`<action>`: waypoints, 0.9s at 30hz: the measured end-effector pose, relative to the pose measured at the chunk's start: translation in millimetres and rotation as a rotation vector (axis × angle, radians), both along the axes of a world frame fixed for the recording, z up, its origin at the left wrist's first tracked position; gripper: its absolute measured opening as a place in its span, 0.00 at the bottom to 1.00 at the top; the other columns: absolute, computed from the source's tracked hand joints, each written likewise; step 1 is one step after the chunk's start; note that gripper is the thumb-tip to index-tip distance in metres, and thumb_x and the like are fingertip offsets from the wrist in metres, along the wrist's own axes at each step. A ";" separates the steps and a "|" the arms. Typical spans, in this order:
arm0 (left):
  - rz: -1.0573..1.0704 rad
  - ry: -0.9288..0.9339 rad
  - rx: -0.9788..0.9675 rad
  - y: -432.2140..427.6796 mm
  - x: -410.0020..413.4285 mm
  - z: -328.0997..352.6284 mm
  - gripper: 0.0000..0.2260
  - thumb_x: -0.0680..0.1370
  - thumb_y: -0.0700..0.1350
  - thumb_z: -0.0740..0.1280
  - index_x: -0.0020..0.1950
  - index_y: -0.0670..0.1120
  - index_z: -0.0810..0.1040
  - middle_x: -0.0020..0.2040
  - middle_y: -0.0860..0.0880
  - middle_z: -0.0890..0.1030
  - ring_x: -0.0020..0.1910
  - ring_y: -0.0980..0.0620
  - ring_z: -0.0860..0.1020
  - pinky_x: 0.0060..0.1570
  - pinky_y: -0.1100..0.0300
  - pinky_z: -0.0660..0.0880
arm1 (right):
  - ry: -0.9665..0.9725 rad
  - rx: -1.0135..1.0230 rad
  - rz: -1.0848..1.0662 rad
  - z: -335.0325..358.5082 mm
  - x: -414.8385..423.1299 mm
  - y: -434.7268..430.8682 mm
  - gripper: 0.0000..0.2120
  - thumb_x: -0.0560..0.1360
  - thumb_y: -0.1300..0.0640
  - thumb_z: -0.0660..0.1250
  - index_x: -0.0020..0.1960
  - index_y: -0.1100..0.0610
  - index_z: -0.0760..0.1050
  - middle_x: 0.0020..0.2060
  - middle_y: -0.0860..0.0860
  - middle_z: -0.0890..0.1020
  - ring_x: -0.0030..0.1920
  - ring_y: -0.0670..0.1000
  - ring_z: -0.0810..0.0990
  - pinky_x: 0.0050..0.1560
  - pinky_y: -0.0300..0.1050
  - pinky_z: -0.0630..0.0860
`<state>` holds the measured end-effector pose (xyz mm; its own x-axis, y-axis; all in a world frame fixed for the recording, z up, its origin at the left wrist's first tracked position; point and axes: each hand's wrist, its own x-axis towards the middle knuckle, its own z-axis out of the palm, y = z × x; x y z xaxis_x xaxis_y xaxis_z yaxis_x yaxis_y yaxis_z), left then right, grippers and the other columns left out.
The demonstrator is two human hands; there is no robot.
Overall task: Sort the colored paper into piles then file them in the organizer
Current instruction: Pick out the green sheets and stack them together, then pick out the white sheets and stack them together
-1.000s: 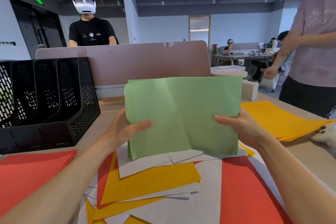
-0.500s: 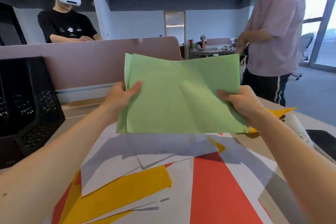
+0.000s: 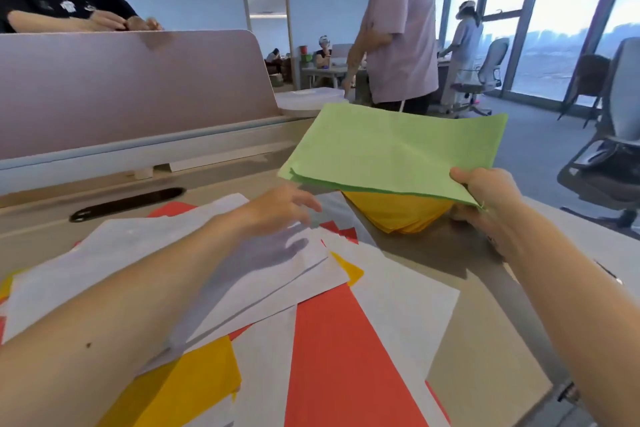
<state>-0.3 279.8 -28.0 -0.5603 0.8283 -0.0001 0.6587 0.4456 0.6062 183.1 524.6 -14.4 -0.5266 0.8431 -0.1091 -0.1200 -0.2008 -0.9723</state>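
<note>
Your right hand carries the green stack by its near right corner, the thumb on top and the fingers pressed up from below, pinching the sheets between them. The stack hangs in the air, held nearly flat, just above the yellow pile that lies on the worktop beyond and to the left of those fingers. Your left hand holds nothing; its fingers are loosely spread and hover over the mixed white, red and yellow sheets, just short of the green stack's near left corner.

Judge this paper as very light, thin and limp. It shows creases across the middle, and held by one corner the far side will likely droop and the sheets may fan apart or slip out of line; the near edge already shows the layers slightly stepped. It is not fragile in the breaking sense, but it tears and folds easily, and smooth sheets slide over one another.

A better hold would be with both hands at opposite edges, thumbs above and fingers flat beneath, so the stack stays level. Lower it onto bare worktop, not onto the yellow, and release only once it lies flat. The organizer is out of view.
</note>
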 end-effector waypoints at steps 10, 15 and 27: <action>0.249 0.371 -0.326 47.1 -42.5 -30.8 0.46 0.62 0.78 0.61 0.73 0.53 0.66 0.71 0.50 0.72 0.69 0.43 0.70 0.67 0.40 0.66 | 0.032 -0.070 -0.075 -11.3 1.1 8.4 0.05 0.79 0.67 0.64 0.45 0.60 0.72 0.41 0.55 0.79 0.33 0.53 0.78 0.20 0.37 0.70; 0.206 0.276 -0.205 44.3 -52.0 -34.4 0.23 0.67 0.72 0.66 0.43 0.53 0.73 0.42 0.54 0.79 0.45 0.51 0.75 0.54 0.48 0.70 | 0.087 -0.122 -0.069 -12.3 -2.1 4.0 0.06 0.79 0.67 0.62 0.55 0.60 0.71 0.42 0.53 0.79 0.36 0.52 0.80 0.27 0.43 0.75; 0.163 0.175 -0.186 -16.7 -67.2 -34.7 0.18 0.67 0.67 0.72 0.43 0.54 0.77 0.45 0.55 0.82 0.47 0.51 0.79 0.51 0.50 0.76 | 0.094 -0.188 0.055 -10.2 -52.0 -40.9 0.07 0.78 0.69 0.62 0.51 0.59 0.74 0.50 0.56 0.81 0.50 0.56 0.82 0.41 0.47 0.80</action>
